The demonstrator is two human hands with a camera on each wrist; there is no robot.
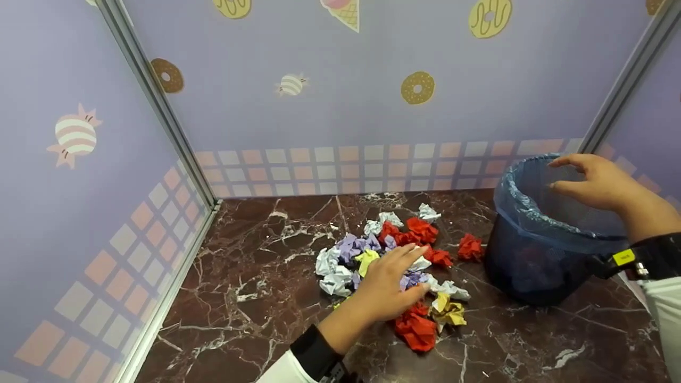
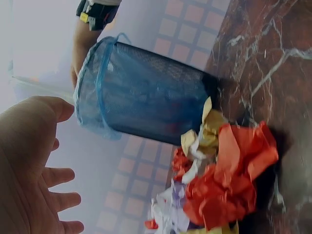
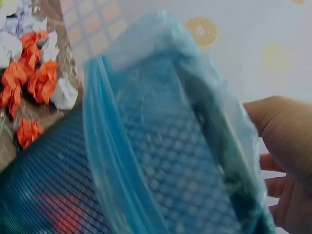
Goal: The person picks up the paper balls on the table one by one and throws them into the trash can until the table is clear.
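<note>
My left hand (image 1: 392, 282), fingers spread and holding nothing, is over a heap of crumpled paper balls in the head view. Around it lie a yellow paper ball (image 1: 367, 261), purple paper (image 1: 351, 247), white paper (image 1: 336, 281) and a red paper ball (image 1: 416, 329). Over the mouth of the mesh wastebasket (image 1: 537, 266) hovers my right hand (image 1: 598, 183), thumb and fingers apart with nothing between them. A blue plastic liner (image 3: 117, 146) folds over the basket's rim. Through the mesh in the right wrist view, some red paper (image 3: 66, 209) shows inside.
One red paper ball (image 1: 470, 248) lies apart, close to the basket's left side. The dark marbled tabletop (image 1: 250, 319) is bounded by a printed back wall (image 1: 330, 117) and a left panel (image 1: 32, 213), joined by a metal corner strip (image 1: 159, 101).
</note>
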